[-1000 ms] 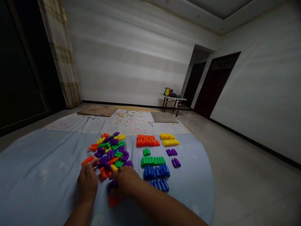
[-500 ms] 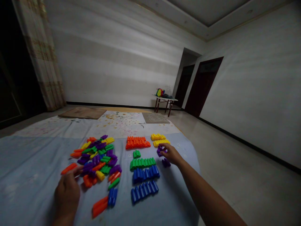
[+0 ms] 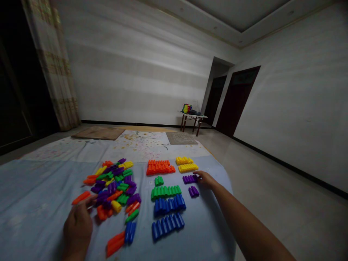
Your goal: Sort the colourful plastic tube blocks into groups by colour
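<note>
My left hand [image 3: 78, 219] rests on the cloth at the near left edge of a mixed pile of coloured plastic toy pieces. Its fingers reach out, apart, towards a purple piece [image 3: 102, 197] at the pile's edge. An orange piece [image 3: 81, 197] lies just beyond the knuckles. On the right, my right hand [image 3: 206, 179] is at the right end of a short row of purple pieces [image 3: 188, 179], fingers apart and the tips touching or close to the end piece. A smaller purple group [image 3: 193, 191] lies just nearer to me.
Yellow rows [image 3: 187, 167], orange rows [image 3: 160, 168], a green row [image 3: 166, 192] and blue rows [image 3: 168, 226] lie on the blue cloth [image 3: 206, 224]. A few green pieces [image 3: 159, 181] sit apart. Two flat mats lie at the far edge; a small table [image 3: 193, 115] stands beyond.
My right hand has drawn slightly right, from over the purple pieces to the end of their row, which now shows flat and lined up. My left hand stays nearly still.
</note>
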{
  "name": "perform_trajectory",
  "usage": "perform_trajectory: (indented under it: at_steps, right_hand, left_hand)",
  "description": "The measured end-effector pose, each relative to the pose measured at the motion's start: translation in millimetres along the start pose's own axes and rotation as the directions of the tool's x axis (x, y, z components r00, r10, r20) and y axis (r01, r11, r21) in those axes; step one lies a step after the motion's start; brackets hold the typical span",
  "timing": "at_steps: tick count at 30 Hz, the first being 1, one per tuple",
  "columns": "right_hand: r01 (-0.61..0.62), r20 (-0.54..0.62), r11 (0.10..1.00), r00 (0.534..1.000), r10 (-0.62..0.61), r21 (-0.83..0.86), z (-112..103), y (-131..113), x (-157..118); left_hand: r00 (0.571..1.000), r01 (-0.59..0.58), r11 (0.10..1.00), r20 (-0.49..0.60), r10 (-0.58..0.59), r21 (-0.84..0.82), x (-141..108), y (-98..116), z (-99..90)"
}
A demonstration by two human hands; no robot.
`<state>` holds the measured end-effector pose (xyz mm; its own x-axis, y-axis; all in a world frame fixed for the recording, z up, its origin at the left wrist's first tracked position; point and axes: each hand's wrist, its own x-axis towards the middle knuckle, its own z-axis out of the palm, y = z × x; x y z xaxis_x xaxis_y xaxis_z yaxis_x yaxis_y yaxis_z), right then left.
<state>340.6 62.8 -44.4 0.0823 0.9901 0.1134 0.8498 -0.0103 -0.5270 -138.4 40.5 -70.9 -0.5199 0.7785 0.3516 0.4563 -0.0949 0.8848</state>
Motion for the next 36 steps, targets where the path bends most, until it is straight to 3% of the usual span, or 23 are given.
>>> perform_trajectory:
  at_steps: [3,8,12,16,19,22,26,29,36]
  right_hand:
    - [0.012,-0.015,1.000,1.000,-0.012,0.010,-2,-3,-3]
    - [0.061,-0.101,0.998,0.993,-0.060,0.013,-2,-26,-6]
    - [0.307,-0.110,0.950,0.948,-0.299,0.060,18,-86,-17]
    - [0.495,0.040,0.860,0.863,-0.503,0.123,47,-161,-37]
    - [0.547,0.159,0.830,0.814,-0.558,0.112,66,-204,-47]
    - [0.529,0.238,0.848,0.820,-0.521,0.032,82,-227,-48]
    - [0.494,0.267,0.861,0.852,-0.451,-0.122,98,-236,-44]
    - [0.501,0.251,0.856,0.852,-0.460,-0.130,101,-232,-42]
    - [0.419,0.082,0.908,0.904,-0.418,0.017,75,-200,-32]
  left_hand:
    - [0.996,0.083,0.994,0.046,-0.079,-0.074,-2,1,-0.4]
    - [0.998,0.047,0.991,0.044,-0.042,-0.125,-7,5,0.1]
    - [0.999,0.039,0.989,0.013,-0.038,-0.146,-8,2,2.7]
    - [1.000,0.008,0.988,0.008,-0.007,-0.155,-8,0,2.7]
    - [1.000,0.015,0.988,0.006,-0.014,-0.157,-8,1,1.8]
    - [1.000,0.022,0.987,0.002,-0.022,-0.160,-9,2,1.4]
    - [1.000,0.030,0.985,0.005,-0.029,-0.168,-8,2,1.3]
    - [0.999,0.035,0.984,0.006,-0.034,-0.174,-8,2,1.0]
    - [0.999,0.036,0.982,0.007,-0.036,-0.183,-7,1,2.4]
